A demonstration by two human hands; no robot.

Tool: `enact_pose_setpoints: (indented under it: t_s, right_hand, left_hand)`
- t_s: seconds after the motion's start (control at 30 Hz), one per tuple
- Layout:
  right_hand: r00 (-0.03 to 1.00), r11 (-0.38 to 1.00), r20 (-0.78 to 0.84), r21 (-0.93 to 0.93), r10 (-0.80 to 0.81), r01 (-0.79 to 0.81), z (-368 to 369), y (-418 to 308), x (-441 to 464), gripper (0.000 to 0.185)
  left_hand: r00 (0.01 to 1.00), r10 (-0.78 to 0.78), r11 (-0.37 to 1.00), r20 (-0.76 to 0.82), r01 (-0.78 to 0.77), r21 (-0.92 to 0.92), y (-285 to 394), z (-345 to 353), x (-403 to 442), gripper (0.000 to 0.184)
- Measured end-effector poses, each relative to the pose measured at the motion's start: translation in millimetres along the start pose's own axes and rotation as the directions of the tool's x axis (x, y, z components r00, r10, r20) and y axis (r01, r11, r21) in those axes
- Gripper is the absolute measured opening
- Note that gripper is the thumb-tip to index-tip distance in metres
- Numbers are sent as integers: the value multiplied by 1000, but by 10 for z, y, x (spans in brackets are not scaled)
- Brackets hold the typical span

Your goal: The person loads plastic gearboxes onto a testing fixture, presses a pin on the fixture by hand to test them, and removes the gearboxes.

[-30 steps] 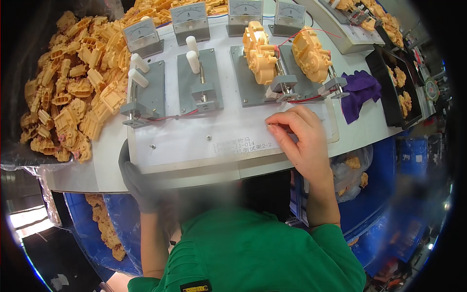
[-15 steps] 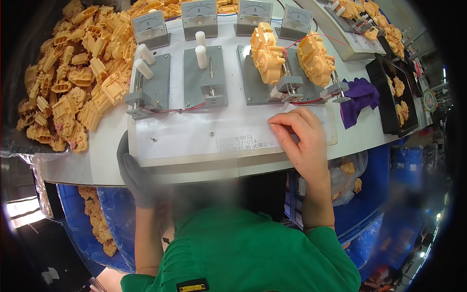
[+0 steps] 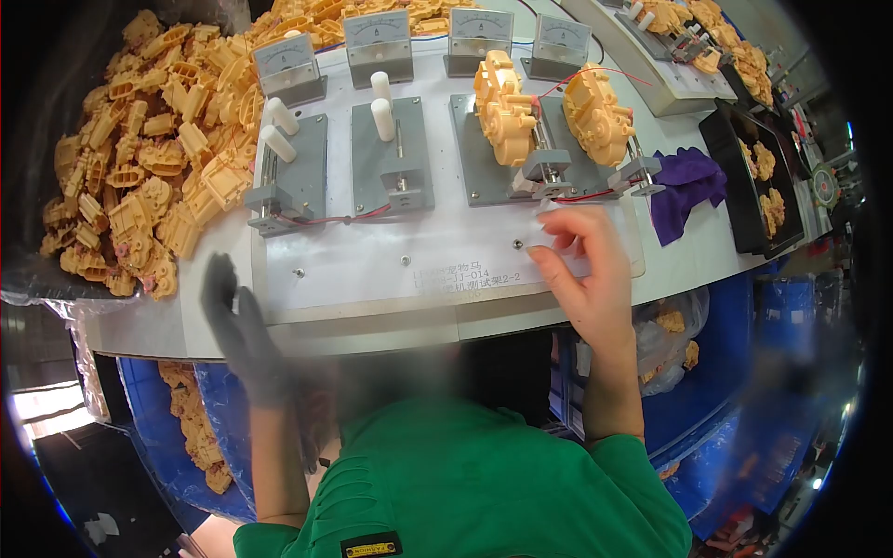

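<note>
My left hand (image 3: 240, 325), in a dark grey glove, is beside the left front corner of the white test board (image 3: 353, 279). Its thumb stands apart from the fingers and nothing is in it. My bare right hand (image 3: 588, 274) hovers over the board's front right part, thumb and curled fingers apart, with no object visible between them. Close to its thumb is a small metal switch (image 3: 518, 244). Behind that hand, a yellow plastic gearbox (image 3: 505, 110) and a second yellow gearbox (image 3: 598, 113) sit on grey fixtures. White pegs (image 3: 382, 107) stand on the left fixtures.
Several analog meters (image 3: 379, 46) line the board's back. A heap of yellow gearboxes (image 3: 139, 158) lies at left. On the right are a purple cloth (image 3: 686, 191) and a black tray (image 3: 744, 244) with gearboxes. Blue bins (image 3: 712, 372) stand below the table edge.
My left hand has moved left, off the board's edge, and its fingers have spread. My right hand has shifted slightly right, its thumb and fingers wider apart, uncovering the metal switch.
</note>
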State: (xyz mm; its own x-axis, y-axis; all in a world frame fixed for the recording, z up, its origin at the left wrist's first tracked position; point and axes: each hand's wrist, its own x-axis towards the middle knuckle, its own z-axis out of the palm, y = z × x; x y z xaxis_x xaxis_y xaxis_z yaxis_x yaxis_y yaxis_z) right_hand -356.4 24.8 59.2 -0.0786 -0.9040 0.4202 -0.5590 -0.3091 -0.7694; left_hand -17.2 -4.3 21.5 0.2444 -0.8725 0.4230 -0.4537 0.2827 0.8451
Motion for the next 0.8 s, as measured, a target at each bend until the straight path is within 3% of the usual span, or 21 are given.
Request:
enact_pose_setpoints:
  t_s: [0.03,0.1,0.17,0.23,0.3,0.37,0.43,0.47,0.53,0.63,0.7,0.77,0.8]
  right_hand:
    - [1000,1000,-10,3,-1,1,-7,6,1,25]
    - [987,998,-161,69,7,4,-27,36,19,35]
    - [982,989,-188,149,22,6,23,49,46,40]
    - [982,974,-190,220,-2,45,83,27,94,42]
    - [988,961,-151,277,28,15,131,-7,118,42]
    - [993,947,-102,321,52,-16,168,-22,146,42]
    - [992,946,-128,322,8,34,200,-2,153,39]
    - [991,933,-137,357,12,38,191,11,142,33]
    - [987,938,-147,330,-65,111,167,84,123,30]
    - [979,934,-152,311,-134,176,137,93,121,27]
    - [982,932,-148,325,-119,162,142,79,111,27]
    - [986,951,-142,282,-89,126,112,38,101,32]
    - [990,959,-126,268,-61,94,86,4,95,35]
  left_hand:
    - [997,61,998,-53,-60,8,117,-27,112,44]
    - [987,137,987,81,-129,-93,533,-43,450,44]
    - [903,300,948,308,-318,9,1013,118,739,48]
    - [712,481,798,511,-597,80,1320,376,998,51]
    - [443,590,555,675,-830,59,1539,735,1199,61]
    - [271,649,437,710,-898,-57,1571,1156,1294,60]
    - [119,704,260,700,-961,-97,1535,1510,1332,43]
    - [120,707,257,696,-962,-94,1542,1658,1344,43]
    - [-64,553,173,831,-967,-189,1599,1844,1353,24]
    - [-67,622,41,780,-992,-117,1658,1879,1336,17]
    - [-1,648,30,762,-999,-28,1849,1673,1385,19]
    - [189,709,166,679,-981,100,2024,1085,1390,24]
    - [261,690,142,676,-964,226,2106,687,1306,33]
